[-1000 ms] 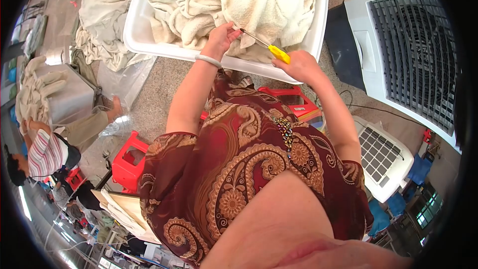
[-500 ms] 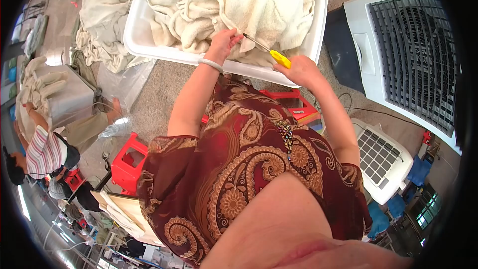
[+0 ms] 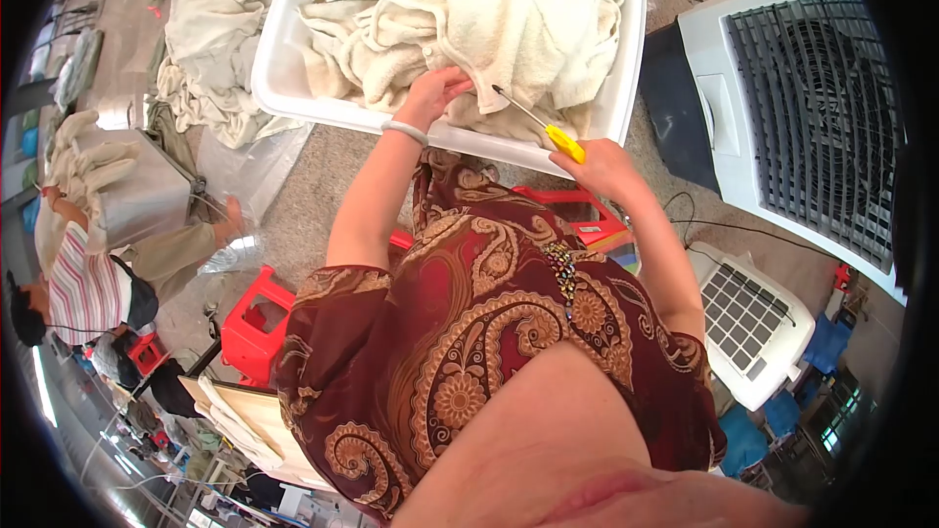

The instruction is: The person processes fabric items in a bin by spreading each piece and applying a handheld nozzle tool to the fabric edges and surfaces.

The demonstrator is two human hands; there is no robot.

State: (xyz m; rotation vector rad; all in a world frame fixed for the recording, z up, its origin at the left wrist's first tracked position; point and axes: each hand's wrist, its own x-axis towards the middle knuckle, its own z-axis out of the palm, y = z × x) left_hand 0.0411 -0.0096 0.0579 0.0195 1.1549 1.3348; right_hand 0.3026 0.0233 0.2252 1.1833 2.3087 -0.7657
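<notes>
A deep white tub (image 3: pixel 269 64) stands in front of me, heaped with cream knitted cloth (image 3: pixel 533 24). My left hand (image 3: pixel 437 95), with a pale bangle on its wrist, is over the tub's near side. Its fingers are closed at the edge of the cloth, the fingertips partly hard to make out. My right hand (image 3: pixel 603 168) grips the yellow handle of a screwdriver (image 3: pixel 565 143) above the tub's near rim. The thin metal shaft points up and left, its dark tip close to the cloth's edge, right of my left fingers.
More cream cloth (image 3: pixel 210 34) lies on the floor to the left. A large air cooler (image 3: pixel 729 117) stands at the right, with a white grille panel (image 3: pixel 773 372) nearer me. Red stools (image 3: pixel 252 328) are close by. A person in a striped shirt (image 3: pixel 88 279) works at far left.
The screwdriver and my right hand have moved slightly down and to the right, away from my left hand. My left hand has shifted a little down; the view has moved slightly.
</notes>
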